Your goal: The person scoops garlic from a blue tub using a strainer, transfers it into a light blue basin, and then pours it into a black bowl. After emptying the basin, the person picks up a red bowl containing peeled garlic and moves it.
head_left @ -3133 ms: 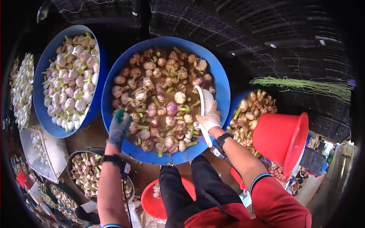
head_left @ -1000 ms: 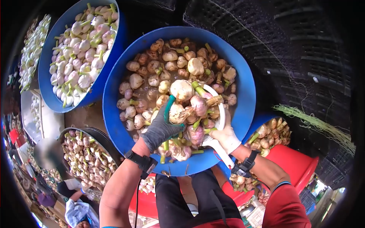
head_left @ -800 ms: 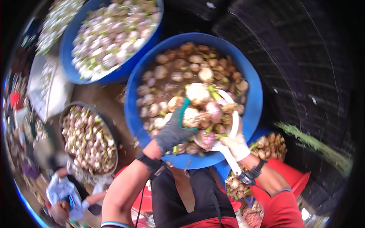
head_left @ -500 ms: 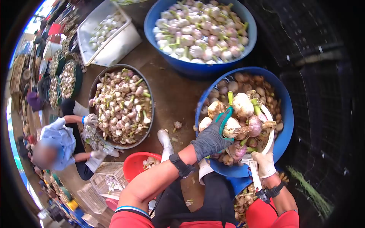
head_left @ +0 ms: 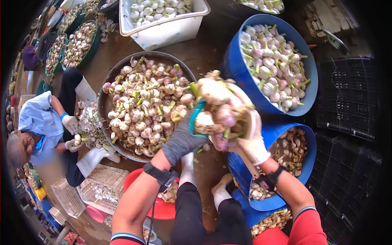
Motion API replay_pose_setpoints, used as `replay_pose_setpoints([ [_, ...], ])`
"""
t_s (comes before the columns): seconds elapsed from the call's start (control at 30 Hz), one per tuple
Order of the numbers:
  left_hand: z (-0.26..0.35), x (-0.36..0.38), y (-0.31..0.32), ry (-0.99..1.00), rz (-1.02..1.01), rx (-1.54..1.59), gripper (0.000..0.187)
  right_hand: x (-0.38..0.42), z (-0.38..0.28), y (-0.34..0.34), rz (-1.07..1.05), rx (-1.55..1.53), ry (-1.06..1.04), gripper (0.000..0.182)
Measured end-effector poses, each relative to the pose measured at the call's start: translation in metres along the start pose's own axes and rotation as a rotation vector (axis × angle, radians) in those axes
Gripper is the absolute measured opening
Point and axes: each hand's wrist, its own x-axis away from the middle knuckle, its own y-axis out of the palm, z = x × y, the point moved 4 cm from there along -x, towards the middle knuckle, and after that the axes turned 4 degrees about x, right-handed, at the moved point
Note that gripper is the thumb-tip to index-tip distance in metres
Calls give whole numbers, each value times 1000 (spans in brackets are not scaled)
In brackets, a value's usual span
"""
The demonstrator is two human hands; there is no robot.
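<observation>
A white scoop (head_left: 250, 107) heaped with wet garlic bulbs (head_left: 216, 107) hangs in the air beside the dark round basin (head_left: 107, 122) of garlic. My right hand (head_left: 254, 149), in a white glove, grips the scoop's handle from below. My left hand (head_left: 181, 139), in a grey glove with teal trim, presses against the pile on the scoop's left side. The blue tub (head_left: 304, 163) of muddy garlic sits below right of the scoop. The scoop and bulbs are blurred.
A second blue tub (head_left: 232, 69) of clean garlic stands upper right, a white crate (head_left: 171, 28) of bulbs at top. A person in a blue shirt (head_left: 38, 122) crouches left. Red bowl (head_left: 163, 208) and white basket (head_left: 102, 181) lie near my legs. Black crates (head_left: 351, 98) stand right.
I lifted the loaded scoop out of the muddy blue tub and swung it left toward the dark basin. My view turned left with it.
</observation>
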Motion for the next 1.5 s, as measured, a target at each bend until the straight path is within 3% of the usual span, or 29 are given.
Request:
replay_pose_setpoints([
  [0.07, -30, 8, -46, 37, 98, -190, 90, -42, -15, 49, 152, -392, 248, 76],
  [0.1, -66, 9, -68, -71, 116, -290, 91, -66, -5, 81, 180, -363, 254, 63],
  [0.13, -92, 13, -86, -102, 135, -284, 89, -93, -13, 96, 144, -221, 91, 72],
  [0.17, -106, 18, -97, -173, 180, -476, 87, -105, -3, 124, 47, 48, 211, 67],
  [0.2, -117, 25, -107, -252, 221, -674, 85, -107, -2, 154, 104, 235, 154, 70],
  [0.23, -122, 28, -112, -260, 211, -662, 85, -106, -6, 178, 66, 368, 136, 74],
  [0.27, -123, 30, -113, -240, 184, -907, 80, -103, -8, 196, 25, 504, 119, 79],
  [0.33, -141, 32, -112, -221, 122, -1200, 71, -90, -19, 206, -117, 522, 94, 86],
  [0.43, -152, 34, -105, -229, 87, -1173, 64, -81, -13, 205, -155, 506, 52, 85],
  [0.5, -136, 34, -100, -91, 350, -1027, 52, -81, -12, 202, -202, 424, 61, 82],
  [0.53, -144, 35, -99, -85, 326, -1022, 52, -79, -13, 202, -199, 427, 86, 82],
  [0.6, -177, 34, -94, -371, 346, 147, 37, -76, -14, 205, -236, 387, 116, 82],
  [0.63, -183, 36, -87, -462, 528, 775, 31, -72, -15, 209, -231, 401, 92, 80],
  [0.67, -189, 25, -85, -467, 450, 1021, 39, -69, -20, 213, -303, 389, 120, 81],
  [0.73, -193, 10, -84, -454, 357, 1319, 45, -58, -32, 213, -214, 337, 83, 80],
  [0.83, -192, 14, -83, -404, 424, 1201, 60, -41, -44, 200, -43, 321, 83, 79],
  [0.93, -157, 50, -99, -364, 440, 1082, 59, -24, -75, 182, -112, 171, -54, 65],
  [1.0, -135, 83, -110, -299, 479, 1088, 59, -6, -86, 187, 17, 113, -184, 59],
  [1.07, -113, 113, -112, -347, 643, 1070, 59, 0, -95, 188, 45, 48, -199, 56],
  [1.13, -87, 131, -102, -352, 715, 1080, 60, 7, -102, 182, 6, -96, -197, 57],
  [1.17, -73, 136, -95, -297, 673, 998, 55, 12, -102, 177, 23, -60, -202, 77],
  [1.2, -61, 141, -85, -248, 620, 924, 52, 19, -101, 164, -31, -100, -171, 83],
  [1.27, -22, 149, -52, -60, 511, -241, 70, 39, -93, 129, 6, -195, -125, 89],
  [1.3, -4, 136, -26, -173, 793, 397, 79, 51, -87, 112, 40, -225, -105, 94],
  [1.33, 16, 130, 4, -119, 664, 233, 79, 65, -80, 83, 85, -212, -76, 99],
  [1.4, 36, 129, 44, 312, 166, -772, 68, 98, -60, 38, 104, -200, 10, 104],
  [1.43, 11, 137, 60, -13, 437, 19, 58, 116, -49, 22, 159, -136, 49, 105],
  [1.47, 26, 129, 96, -3, 403, 20, 58, 135, -36, 5, 188, -125, 65, 105],
  [1.5, 41, 114, 140, -157, 312, 341, 52, 156, -21, -13, 329, -166, 136, 105],
])
